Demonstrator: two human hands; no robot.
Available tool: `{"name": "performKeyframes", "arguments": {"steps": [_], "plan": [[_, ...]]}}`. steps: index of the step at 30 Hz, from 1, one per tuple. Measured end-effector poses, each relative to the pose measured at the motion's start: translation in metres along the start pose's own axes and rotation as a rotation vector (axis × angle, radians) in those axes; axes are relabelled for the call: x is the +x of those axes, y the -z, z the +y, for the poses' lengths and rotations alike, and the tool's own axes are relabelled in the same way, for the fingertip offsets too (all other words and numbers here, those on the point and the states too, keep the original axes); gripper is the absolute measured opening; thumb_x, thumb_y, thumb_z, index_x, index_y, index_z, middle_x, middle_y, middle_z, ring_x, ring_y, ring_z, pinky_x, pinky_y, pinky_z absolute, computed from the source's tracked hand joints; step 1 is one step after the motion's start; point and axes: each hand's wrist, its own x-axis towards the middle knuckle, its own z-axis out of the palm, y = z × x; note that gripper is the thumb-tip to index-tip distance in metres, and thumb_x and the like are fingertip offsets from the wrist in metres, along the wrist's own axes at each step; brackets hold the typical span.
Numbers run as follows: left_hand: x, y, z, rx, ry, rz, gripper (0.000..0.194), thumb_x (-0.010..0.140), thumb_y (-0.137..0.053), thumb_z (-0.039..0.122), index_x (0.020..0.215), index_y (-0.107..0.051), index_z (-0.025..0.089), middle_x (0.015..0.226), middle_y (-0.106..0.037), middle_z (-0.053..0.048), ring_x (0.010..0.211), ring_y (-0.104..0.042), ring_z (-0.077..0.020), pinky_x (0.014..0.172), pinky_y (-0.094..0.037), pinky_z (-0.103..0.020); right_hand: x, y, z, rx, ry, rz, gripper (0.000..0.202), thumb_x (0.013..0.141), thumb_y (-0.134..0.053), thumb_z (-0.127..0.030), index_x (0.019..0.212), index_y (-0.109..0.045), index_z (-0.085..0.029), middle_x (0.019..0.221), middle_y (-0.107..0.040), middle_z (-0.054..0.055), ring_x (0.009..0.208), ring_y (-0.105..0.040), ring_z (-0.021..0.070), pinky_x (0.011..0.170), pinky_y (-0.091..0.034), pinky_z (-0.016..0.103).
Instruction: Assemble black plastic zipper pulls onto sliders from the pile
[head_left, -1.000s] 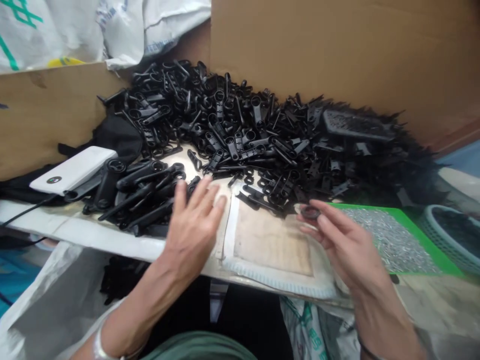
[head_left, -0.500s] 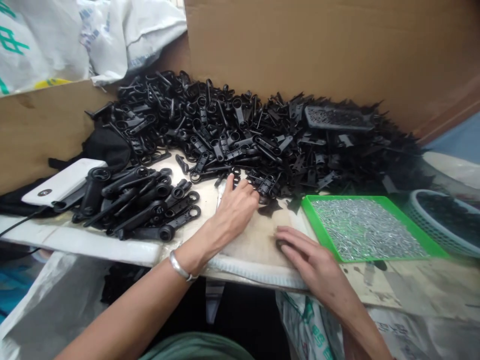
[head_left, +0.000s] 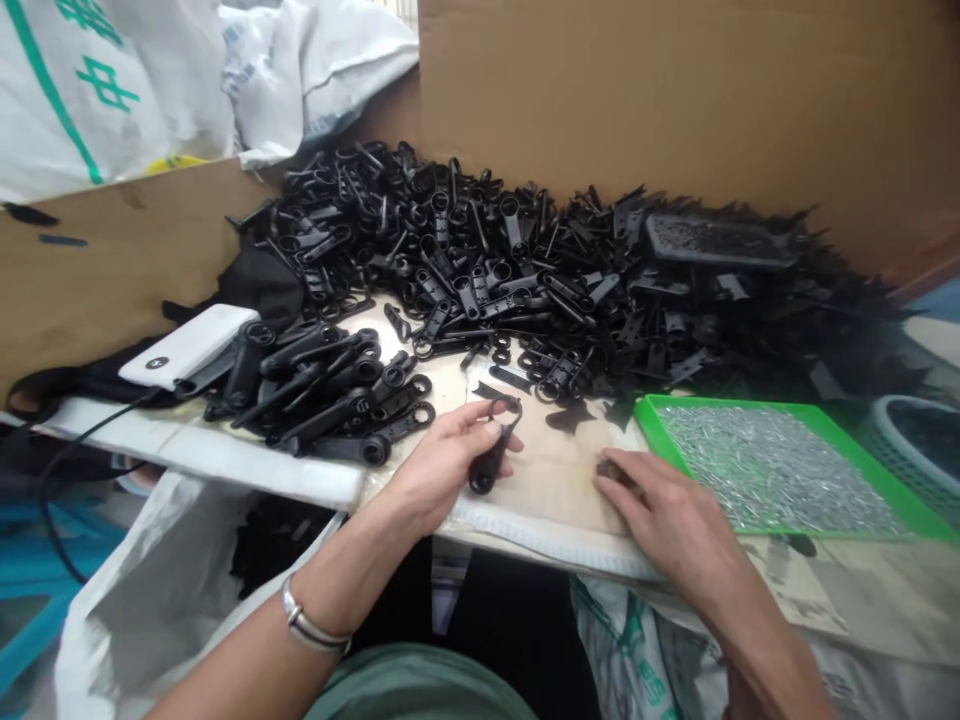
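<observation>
Between the thumb and fingers of my left hand (head_left: 442, 460) is a black plastic lever (head_left: 491, 462), with a ring at its upper end and a rounded lower end. It is held just above the worktop. My right hand (head_left: 671, 505) rests at the worktop's front, left of the green tray, its fingers curled round a small dark object (head_left: 609, 467), mostly hidden, whose kind I cannot make out. Beyond my hands spreads a large heap of black plastic parts (head_left: 480, 270). A group of similar ring-ended levers (head_left: 330, 390) lies left of my left hand.
The green tray (head_left: 646, 420) is full of small silver metal pins (head_left: 780, 465). A dark tray (head_left: 720, 240) sits on the heap. At left is a white power bank (head_left: 191, 345) with a cable; at right, a pale plastic basket (head_left: 911, 440). Cardboard (head_left: 675, 100) stands behind.
My left hand has come back from the edge of the heap towards me, now with a black lever in it. My right hand stays near the green tray. The view has shifted left.
</observation>
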Motion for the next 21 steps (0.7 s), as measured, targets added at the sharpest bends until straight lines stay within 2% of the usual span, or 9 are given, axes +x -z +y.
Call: {"name": "performKeyframes", "arguments": {"steps": [4, 6, 8, 11, 13, 15, 18, 21], "plan": [[-0.007, 0.0, -0.005, -0.069, -0.06, 0.01, 0.065, 0.074, -0.072, 0.018, 0.133, -0.045, 0.02, 0.09, -0.057, -0.001, 0.063, -0.05, -0.0061, 0.056, -0.037, -0.019, -0.003, 0.011, -0.018, 0.325, -0.099, 0.118, 0.031, 0.087, -0.057, -0.042, 0.108, -0.069, -0.022, 0.113, -0.067, 0.008, 0.101, -0.065, 0.0266, 0.083, -0.056, 0.039], [-0.01, -0.001, -0.006, -0.107, -0.06, 0.022, 0.069, 0.071, -0.072, 0.012, 0.134, -0.045, 0.024, 0.092, -0.056, 0.0, 0.061, -0.048, -0.0054, 0.055, -0.038, -0.02, -0.002, 0.016, -0.035, 0.559, -0.196, 0.142, 0.03, 0.081, -0.065, -0.042, 0.106, -0.071, -0.025, 0.111, -0.069, 0.006, 0.095, -0.067, 0.0243, 0.079, -0.059, 0.036], [-0.013, -0.001, -0.008, -0.191, -0.034, 0.003, 0.057, 0.075, -0.067, 0.012, 0.128, -0.05, 0.023, 0.101, -0.057, -0.004, 0.066, -0.053, -0.0082, 0.055, -0.042, -0.022, 0.001, 0.017, -0.052, 0.759, -0.27, 0.139, 0.03, 0.077, -0.072, -0.039, 0.104, -0.072, -0.026, 0.108, -0.071, 0.005, 0.089, -0.07, 0.0225, 0.077, -0.061, 0.035], [-0.016, 0.002, -0.012, -0.362, 0.021, -0.08, 0.028, 0.082, -0.062, 0.015, 0.11, -0.063, 0.016, 0.124, -0.054, -0.013, 0.094, -0.061, -0.019, 0.069, -0.051, -0.028, 0.008, 0.011, -0.073, 0.906, -0.292, 0.158, 0.03, 0.075, -0.075, -0.034, 0.104, -0.073, -0.027, 0.107, -0.072, 0.004, 0.088, -0.07, 0.0218, 0.076, -0.061, 0.034], [-0.018, 0.005, -0.015, -0.429, 0.033, -0.143, 0.019, 0.085, -0.059, 0.015, 0.103, -0.065, 0.013, 0.13, -0.053, -0.014, 0.108, -0.058, -0.0236, 0.081, -0.051, -0.032, 0.013, 0.005, -0.084, 0.94, -0.264, 0.197, 0.03, 0.076, -0.074, -0.032, 0.106, -0.072, -0.026, 0.107, -0.072, 0.004, 0.09, -0.07, 0.0217, 0.076, -0.061, 0.034], [-0.02, 0.007, -0.018, -0.443, 0.004, -0.205, 0.02, 0.087, -0.056, 0.013, 0.105, -0.066, 0.013, 0.127, -0.056, -0.014, 0.116, -0.055, -0.0247, 0.09, -0.048, -0.034, 0.017, -0.001, -0.094, 0.928, -0.213, 0.233, 0.029, 0.078, -0.073, -0.03, 0.107, -0.071, -0.026, 0.108, -0.071, 0.004, 0.092, -0.069, 0.0214, 0.08, -0.06, 0.035], [-0.021, 0.007, -0.019, -0.421, -0.05, -0.276, 0.025, 0.089, -0.053, 0.011, 0.11, -0.065, 0.014, 0.123, -0.061, -0.013, 0.117, -0.055, -0.0237, 0.097, -0.045, -0.035, 0.022, -0.009, -0.105, 0.813, -0.098, 0.288, 0.025, 0.082, -0.07, -0.026, 0.106, -0.071, -0.025, 0.111, -0.07, 0.004, 0.098, -0.067, 0.0214, 0.091, -0.056, 0.039], [-0.022, 0.006, -0.019, -0.386, -0.057, -0.276, 0.03, 0.087, -0.054, 0.011, 0.114, -0.065, 0.015, 0.124, -0.061, -0.012, 0.116, -0.056, -0.0241, 0.099, -0.044, -0.037, 0.025, -0.013, -0.107, 0.646, 0.046, 0.322, 0.023, 0.085, -0.065, -0.023, 0.107, -0.072, -0.023, 0.11, -0.07, 0.006, 0.104, -0.065, 0.023, 0.097, -0.052, 0.042]]}}
